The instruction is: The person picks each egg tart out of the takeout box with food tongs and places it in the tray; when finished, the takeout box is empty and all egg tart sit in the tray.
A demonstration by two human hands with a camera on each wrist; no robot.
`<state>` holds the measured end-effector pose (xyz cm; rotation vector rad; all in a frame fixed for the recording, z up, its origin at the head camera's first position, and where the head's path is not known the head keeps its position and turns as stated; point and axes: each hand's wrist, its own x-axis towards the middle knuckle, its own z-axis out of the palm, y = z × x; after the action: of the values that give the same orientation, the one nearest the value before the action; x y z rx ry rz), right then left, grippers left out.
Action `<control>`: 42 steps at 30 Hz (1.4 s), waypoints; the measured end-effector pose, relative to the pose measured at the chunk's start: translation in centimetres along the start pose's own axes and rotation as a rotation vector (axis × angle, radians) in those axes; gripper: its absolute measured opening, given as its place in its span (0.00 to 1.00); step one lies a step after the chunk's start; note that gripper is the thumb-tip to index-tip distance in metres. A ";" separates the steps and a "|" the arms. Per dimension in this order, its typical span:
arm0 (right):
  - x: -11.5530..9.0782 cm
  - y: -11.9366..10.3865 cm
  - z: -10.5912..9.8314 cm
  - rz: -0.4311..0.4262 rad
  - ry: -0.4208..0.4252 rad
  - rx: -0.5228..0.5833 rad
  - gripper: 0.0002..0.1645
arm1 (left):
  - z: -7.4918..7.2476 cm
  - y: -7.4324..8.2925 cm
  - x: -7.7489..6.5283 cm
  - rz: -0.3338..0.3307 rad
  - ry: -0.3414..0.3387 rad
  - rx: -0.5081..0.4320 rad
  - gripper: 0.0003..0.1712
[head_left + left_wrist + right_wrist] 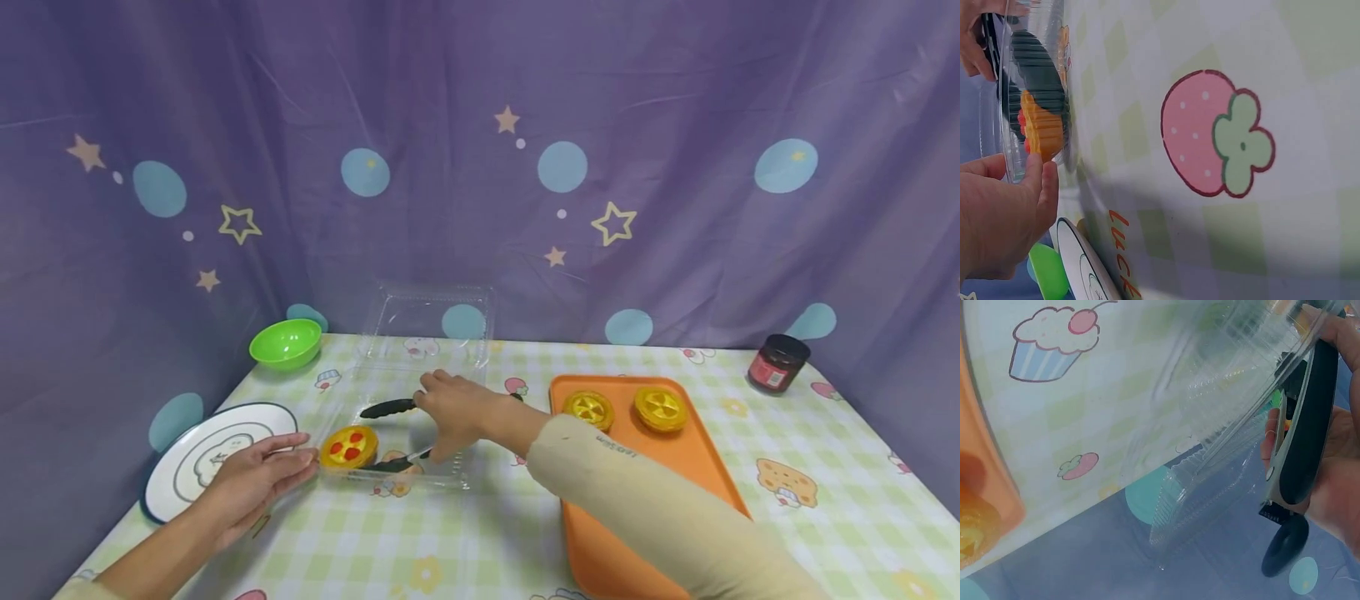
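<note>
My right hand [457, 410] grips kitchen tongs [1307, 437] with black handles and black tips [387, 408]. The spread tips point left, low inside a clear hinged plastic container [442, 479]. At the container's left end sits a yellow tart [358, 442] with red pieces on top, its right edge right beside the tips. My left hand [258, 477] pinches the container's left wall, fingers outside against it next to the tart, as the left wrist view shows. The transparent lid [427, 321] stands raised at the back.
An orange tray [637, 475] with two yellow tarts [662, 410] lies under my right forearm. A white plate [161, 471] is beside my left hand, and a green bowl [285, 343] behind it. A dark-lidded jar [778, 364] stands far right, before the purple curtain [465, 83].
</note>
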<state>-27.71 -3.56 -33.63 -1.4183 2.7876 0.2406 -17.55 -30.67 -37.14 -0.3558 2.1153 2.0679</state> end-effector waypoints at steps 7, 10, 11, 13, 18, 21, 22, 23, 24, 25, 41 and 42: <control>0.0 -0.1 0.3 -0.036 -0.014 0.110 0.36 | 0.0 0.1 0.0 0.002 -0.005 0.000 0.39; 0.0 0.0 0.5 -0.050 -0.012 0.134 0.35 | 0.0 0.1 0.0 0.003 -0.007 -0.005 0.39; -0.1 0.0 0.6 -0.054 -0.010 0.137 0.34 | 0.0 0.1 0.1 0.002 -0.006 -0.004 0.39; -0.2 0.0 0.6 -0.064 -0.004 0.143 0.34 | -0.1 0.1 0.0 0.001 -0.008 -0.005 0.40; -0.3 -0.1 0.7 -0.076 0.011 0.133 0.34 | -0.1 0.0 -0.1 0.012 -0.010 -0.002 0.40; -0.5 -0.1 0.7 -0.074 0.013 0.123 0.34 | -0.1 0.0 -0.1 0.018 -0.013 -0.006 0.40; -0.6 0.0 0.6 -0.073 0.014 0.121 0.35 | -0.1 -0.1 0.0 0.019 -0.017 -0.009 0.40; -0.7 0.0 0.6 -0.074 0.015 0.122 0.35 | -0.1 -0.1 0.0 0.020 -0.018 -0.010 0.40; -0.9 0.1 0.5 -0.077 0.019 0.127 0.36 | -0.1 -0.1 0.0 0.022 -0.020 -0.012 0.40; -1.1 0.2 0.4 -0.079 0.023 0.129 0.36 | -0.1 -0.1 0.0 0.025 -0.021 -0.014 0.40; -4.7 2.9 -1.5 -0.102 0.120 0.173 0.36 | 0.0 -0.1 -0.3 0.037 -0.015 0.008 0.38; -5.0 3.1 -1.8 -0.101 0.125 0.184 0.37 | 0.0 -0.1 -0.3 0.038 -0.017 0.011 0.38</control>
<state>-27.11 2.01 -31.11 -1.5721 2.7362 -0.1066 -17.24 -30.64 -37.19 -0.2985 2.1388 2.0718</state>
